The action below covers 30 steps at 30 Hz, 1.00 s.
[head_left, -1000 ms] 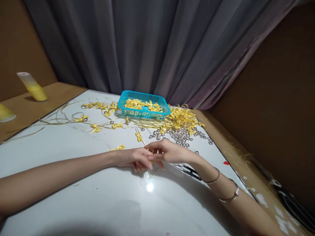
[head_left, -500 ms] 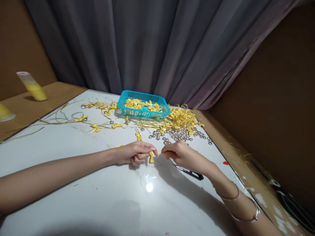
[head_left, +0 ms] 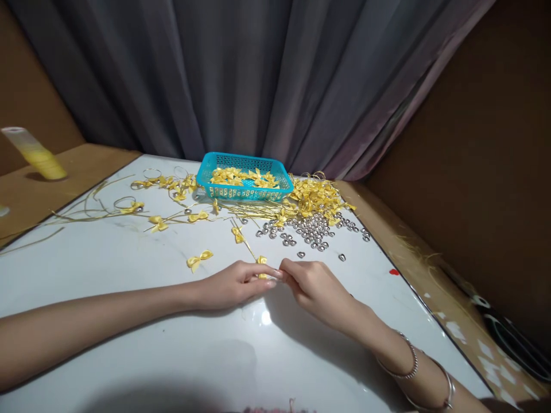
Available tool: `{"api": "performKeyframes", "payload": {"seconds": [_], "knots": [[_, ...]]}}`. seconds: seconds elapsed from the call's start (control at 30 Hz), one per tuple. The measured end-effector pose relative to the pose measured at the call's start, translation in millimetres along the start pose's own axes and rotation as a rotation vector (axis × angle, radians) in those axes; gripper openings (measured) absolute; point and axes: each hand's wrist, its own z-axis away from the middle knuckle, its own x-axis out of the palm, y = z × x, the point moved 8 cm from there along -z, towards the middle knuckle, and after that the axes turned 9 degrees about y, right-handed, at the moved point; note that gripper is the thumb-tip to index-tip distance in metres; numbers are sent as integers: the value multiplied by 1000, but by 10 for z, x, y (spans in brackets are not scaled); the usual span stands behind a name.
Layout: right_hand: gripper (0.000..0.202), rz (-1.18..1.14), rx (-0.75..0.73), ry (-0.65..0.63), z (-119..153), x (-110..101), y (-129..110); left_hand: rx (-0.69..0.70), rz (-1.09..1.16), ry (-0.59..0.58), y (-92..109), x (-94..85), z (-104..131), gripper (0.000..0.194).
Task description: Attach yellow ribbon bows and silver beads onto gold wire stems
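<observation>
My left hand (head_left: 236, 285) is closed low over the white table, index finger stretched toward my right hand. A yellow ribbon bow (head_left: 262, 261) shows just behind that finger, partly hidden by it, with a thin gold cord running up and away from it. Fingertips pinched, my right hand (head_left: 321, 291) meets the left fingertips; what lies between them is too small to make out. On the table beyond my left wrist is a loose yellow bow (head_left: 200, 260). Another small bow (head_left: 237, 234) rests by the gold cord.
A blue basket (head_left: 245, 193) holding yellow bows stands at the back. Right of it lie a heap of yellow bows (head_left: 316, 198) and many silver beads (head_left: 316, 229). Gold cords (head_left: 253, 211) spread leftward. A yellow spool (head_left: 43, 163) is far left, scissors (head_left: 512, 344) far right.
My hands have come together at the fingertips. The bow now sits behind my left index finger instead of hanging below it. The black-handled snips have gone out of sight by my right arm.
</observation>
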Motion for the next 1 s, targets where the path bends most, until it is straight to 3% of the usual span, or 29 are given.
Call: {"api": "performKeyframes", "payload": {"seconds": [0.2,0.3,0.5,0.67,0.83,1.0], "knots": [[18,-59,40,-91,-26,74,6,27,-96,100,12,-14,-25,24],[29,-272,99,-75,-49,14,84,29,-34,130,52,-41,-36,24],[19,-630,154,-172,-33,55,106,-1,52,159,63,-93,-37,28],[14,-609,288,-94,-16,119,201,-32,98,145,-27,-99,-35,34],[25,-494,188,18,-37,74,191,-30,74,211,2,-138,-47,26],[24,-409,130,24,-41,63,143,23,-27,297,79,-192,-40,21]]}}
